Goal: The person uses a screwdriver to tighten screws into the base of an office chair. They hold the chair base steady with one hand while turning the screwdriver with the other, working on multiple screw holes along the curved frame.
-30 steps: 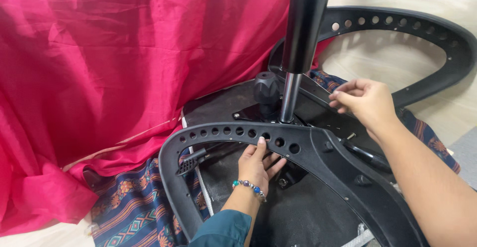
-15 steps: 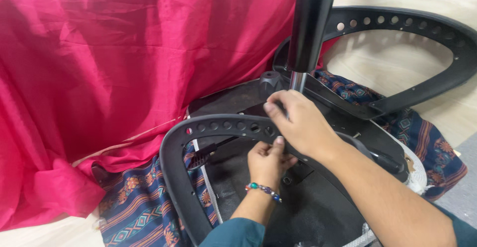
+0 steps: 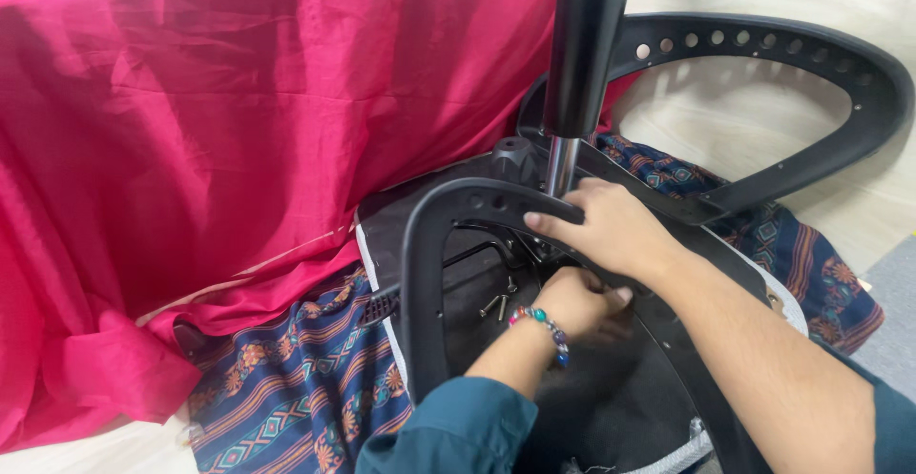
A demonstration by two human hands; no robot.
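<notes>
Two loose screws (image 3: 496, 304) lie on the upturned chair seat (image 3: 611, 407), just left of the left hand (image 3: 571, 300), whose curled fingers work beneath. Right hand (image 3: 611, 231) grips the black armrest frame (image 3: 420, 274), fingers wrapped. Frame not yet fastened, apparently.

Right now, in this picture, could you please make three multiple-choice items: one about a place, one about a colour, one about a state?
1. Where does the right hand rest?
A. on the pink cloth
B. on the near black armrest frame
C. on the floor

2. What colour is the big draped cloth?
A. pink
B. green
C. white

3. How do the loose screws lie?
A. held in the left hand
B. driven into the frame
C. free on the black seat underside

Answers: 1 B, its fingers curl over the frame's top curve. 2 A, it is pink throughout. 3 C, they lie apart from both hands.
</notes>
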